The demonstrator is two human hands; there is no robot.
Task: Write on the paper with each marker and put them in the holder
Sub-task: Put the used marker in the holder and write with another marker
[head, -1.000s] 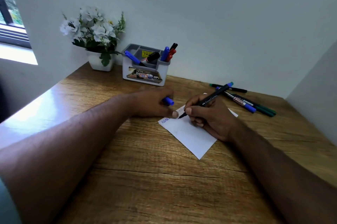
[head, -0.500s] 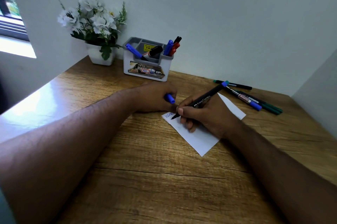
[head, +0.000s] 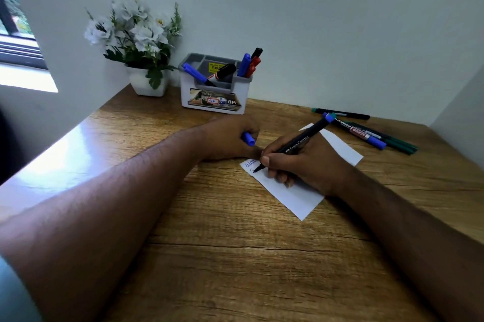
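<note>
Wood-grained desk (head: pixel 235 256) is seen from above, with a window at ten o'clock and a white pot of pale flowers (head: pixel 136 41) set at eleven o'clock against the wall. Just right of the flowers, a grey and white holder (head: pixel 217 101) is stood, in which blue, black and red markers (head: pixel 246 65) are already leaned across its compartments. Below the holder, near the centre, the left hand (head: pixel 227 138) is rested on the desk with its fingers curled round a blue cap (head: pixel 248 138), its thumb side lying at the paper's upper left corner. The white paper (head: pixel 296 196) is laid slanted just right of centre, blue writing being visible at its top left edge. A black marker (head: pixel 296 143) with a blue end is pinched between the thumb and the bent fingers of the right hand (head: pixel 309 162), which is rested on the paper; the tip is set against the sheet beneath the writing. At two o'clock, well apart from the holder, a loose cluster of black, blue-capped and green markers (head: pixel 372 135) is left lying on the desk by the wall.
</note>
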